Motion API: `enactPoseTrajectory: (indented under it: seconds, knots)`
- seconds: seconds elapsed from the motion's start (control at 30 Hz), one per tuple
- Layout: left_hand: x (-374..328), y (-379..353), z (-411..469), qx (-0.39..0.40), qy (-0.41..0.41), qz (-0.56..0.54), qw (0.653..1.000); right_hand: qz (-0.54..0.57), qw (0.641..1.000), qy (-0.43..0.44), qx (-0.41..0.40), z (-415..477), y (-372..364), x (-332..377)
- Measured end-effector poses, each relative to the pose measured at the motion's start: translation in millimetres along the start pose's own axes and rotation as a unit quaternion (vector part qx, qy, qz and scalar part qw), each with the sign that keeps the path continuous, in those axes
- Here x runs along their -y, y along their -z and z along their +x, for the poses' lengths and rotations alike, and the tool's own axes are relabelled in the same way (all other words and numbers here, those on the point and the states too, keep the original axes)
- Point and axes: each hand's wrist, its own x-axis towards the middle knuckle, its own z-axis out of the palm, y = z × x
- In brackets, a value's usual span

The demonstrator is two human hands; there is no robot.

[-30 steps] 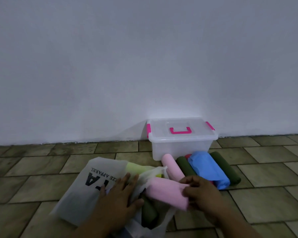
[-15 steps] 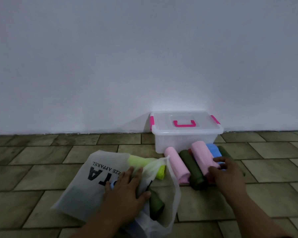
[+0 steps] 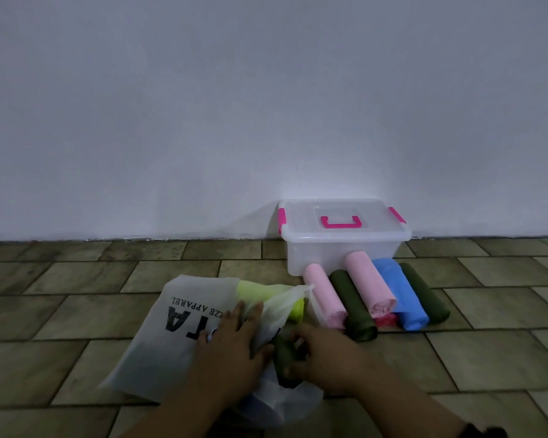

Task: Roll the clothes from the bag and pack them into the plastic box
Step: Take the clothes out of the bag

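Note:
A white bag (image 3: 159,343) with black lettering lies on the tiled floor. My left hand (image 3: 231,346) presses flat on its mouth. My right hand (image 3: 326,358) grips a dark green roll (image 3: 283,358) sticking out of the bag. A lime green roll (image 3: 260,292) shows through the bag's top. The clear plastic box (image 3: 345,248) with a pink handle and clips stands shut against the wall. In front of it lie rolled clothes: two pink rolls (image 3: 323,295) (image 3: 369,284), a dark green one (image 3: 353,306), a blue one (image 3: 402,295), another dark green one (image 3: 424,292) and a red one (image 3: 386,320) underneath.
A plain white wall (image 3: 266,105) rises behind the box. The floor (image 3: 60,311) is brown-green rectangular tiles stretching left and right of the bag and rolls.
My right hand set the second pink roll among the others by the box, then came back to the bag and took hold of the dark green roll. My left hand stayed on the bag.

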Motion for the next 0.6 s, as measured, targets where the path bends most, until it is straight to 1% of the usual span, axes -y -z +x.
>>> enactPoseTrajectory:
  seconds: [0.07,0.13,0.17,0.23,0.3,0.4,0.43,0.47,0.53,0.6]
  knots:
    - [0,-1,-3,-0.01,-0.004,-0.007,1.0,0.001,1.0,-0.016,0.008,4,-1,4]
    - [0,-2,-4,-0.019,-0.007,-0.011,1.0,0.006,1.0,-0.01,0.001,6,-2,5]
    - [0,-2,-5,-0.024,-0.008,-0.015,1.0,0.03,0.999,-0.007,-0.008,5,-3,5]
    - [1,-1,-5,-0.027,-0.009,-0.035,0.999,0.117,0.992,-0.004,-0.04,1,0,0]
    - [1,0,-6,-0.023,-0.016,-0.048,0.998,0.198,0.977,-0.004,-0.08,-8,13,-12]
    - [2,0,-6,-0.022,-0.022,-0.032,0.999,0.272,0.953,-0.023,-0.135,-30,43,-45]
    - [1,-1,-6,-0.022,-0.022,-0.027,0.999,0.309,0.937,-0.031,-0.163,-38,52,-58]
    - [1,-1,-6,-0.023,-0.022,-0.021,0.999,0.362,0.91,-0.035,-0.197,-44,60,-72]
    - [0,-2,-6,-0.028,-0.023,-0.008,0.999,0.487,0.827,-0.035,-0.278,-52,71,-98]
    - [-1,-1,-4,-0.024,-0.017,0.0,1.0,0.553,0.74,-0.055,-0.378,-52,77,-116]
